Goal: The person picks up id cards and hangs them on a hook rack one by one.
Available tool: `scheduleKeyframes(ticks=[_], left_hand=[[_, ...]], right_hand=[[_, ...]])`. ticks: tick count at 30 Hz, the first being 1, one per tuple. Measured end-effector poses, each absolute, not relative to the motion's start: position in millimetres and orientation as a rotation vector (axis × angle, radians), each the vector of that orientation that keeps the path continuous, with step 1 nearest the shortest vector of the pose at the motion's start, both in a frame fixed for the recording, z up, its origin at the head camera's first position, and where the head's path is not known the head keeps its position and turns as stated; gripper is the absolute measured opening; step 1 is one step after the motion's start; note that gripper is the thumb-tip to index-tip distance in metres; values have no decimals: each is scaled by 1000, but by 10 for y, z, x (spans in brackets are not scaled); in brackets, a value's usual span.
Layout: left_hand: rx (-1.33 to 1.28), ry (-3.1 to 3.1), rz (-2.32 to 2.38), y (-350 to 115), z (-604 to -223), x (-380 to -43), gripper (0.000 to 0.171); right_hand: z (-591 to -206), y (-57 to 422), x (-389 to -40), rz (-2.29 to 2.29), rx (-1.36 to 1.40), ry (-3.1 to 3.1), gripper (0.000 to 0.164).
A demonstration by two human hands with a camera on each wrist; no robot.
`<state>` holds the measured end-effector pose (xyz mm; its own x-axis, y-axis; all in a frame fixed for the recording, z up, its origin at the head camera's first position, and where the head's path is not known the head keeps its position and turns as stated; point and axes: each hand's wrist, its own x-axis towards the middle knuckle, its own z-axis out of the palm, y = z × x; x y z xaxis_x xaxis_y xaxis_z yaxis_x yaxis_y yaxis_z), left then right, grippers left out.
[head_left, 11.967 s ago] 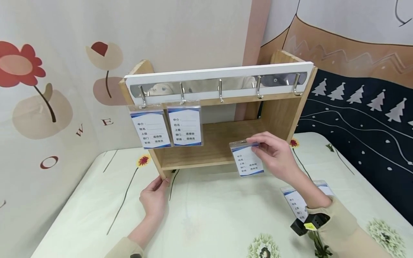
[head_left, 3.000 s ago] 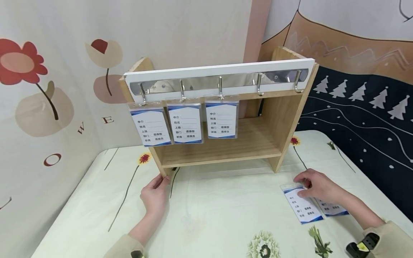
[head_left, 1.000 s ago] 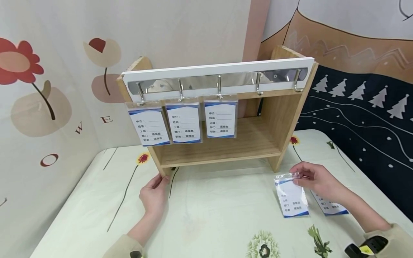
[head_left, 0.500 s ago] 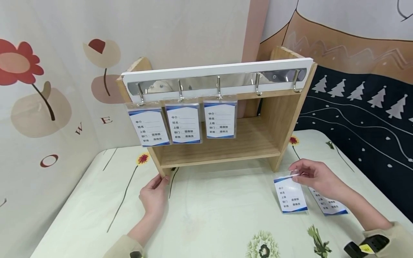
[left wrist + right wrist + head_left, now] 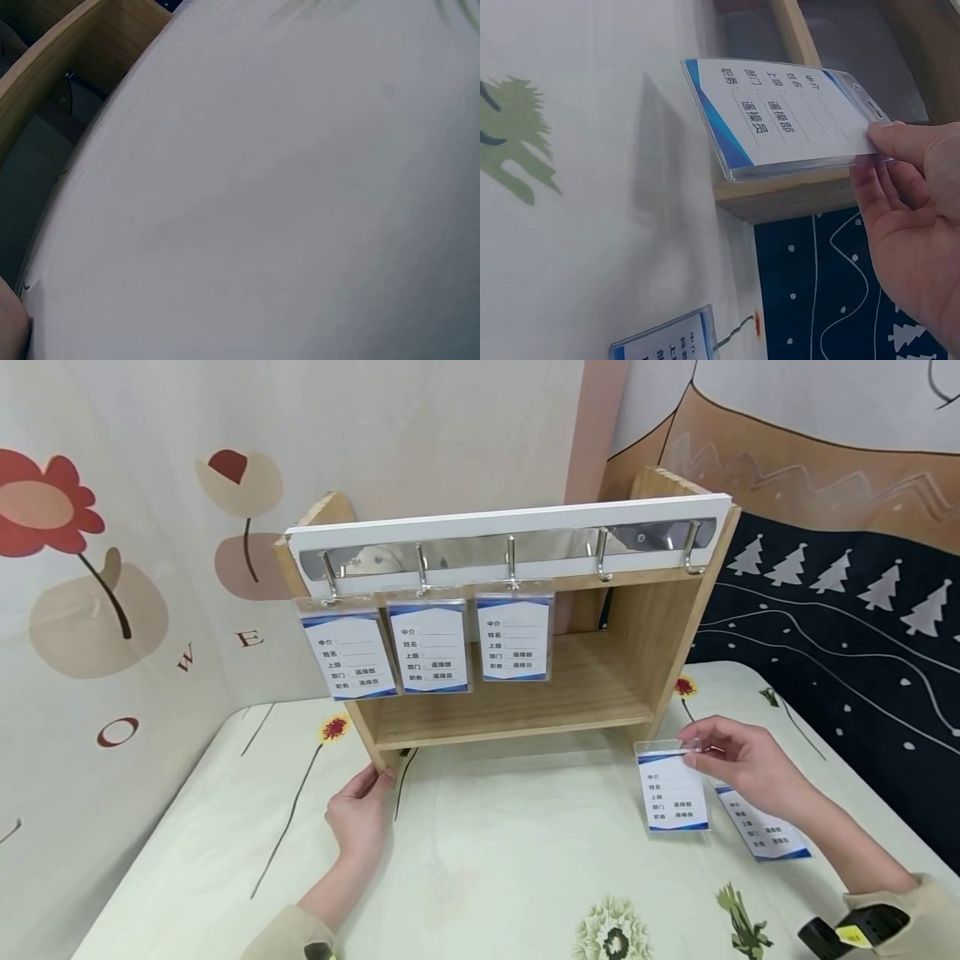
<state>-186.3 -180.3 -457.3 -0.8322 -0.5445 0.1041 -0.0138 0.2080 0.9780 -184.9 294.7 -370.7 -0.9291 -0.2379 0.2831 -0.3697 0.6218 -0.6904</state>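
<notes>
My right hand [image 5: 753,768] pinches the top corner of a clear-sleeved name badge [image 5: 675,793]. In the right wrist view that badge [image 5: 780,116] hangs off the cloth, its shadow falling below it. A second badge [image 5: 763,827] lies flat on the cloth under my right forearm. My left hand [image 5: 360,814] grips the foot of the wooden shelf [image 5: 510,718] at its front left leg. Three badges hang in a row from the left, middle-left and centre hooks: one [image 5: 348,656], another [image 5: 429,645] and a third [image 5: 514,637].
A white board [image 5: 510,518] with a metal hook strip runs across the shelf's front. Its two right hooks, one [image 5: 602,556] and the outermost [image 5: 692,547], carry nothing. A flower-printed cloth [image 5: 487,860] covers the table; printed curtains [image 5: 450,435] stand behind.
A third badge has come onto the centre hook since the oldest frame. My right hand has picked up another from the cloth and raised it slightly. The left hand stays put.
</notes>
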Motion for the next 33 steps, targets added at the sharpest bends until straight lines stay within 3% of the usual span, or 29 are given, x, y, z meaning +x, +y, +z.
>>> scheduleKeyframes(ticks=[33], left_hand=[[513, -2069, -1660, -1827, -4606, -1885, 33]], right_hand=[[-3506, 2877, -1883, 1196, 508, -2652, 23]])
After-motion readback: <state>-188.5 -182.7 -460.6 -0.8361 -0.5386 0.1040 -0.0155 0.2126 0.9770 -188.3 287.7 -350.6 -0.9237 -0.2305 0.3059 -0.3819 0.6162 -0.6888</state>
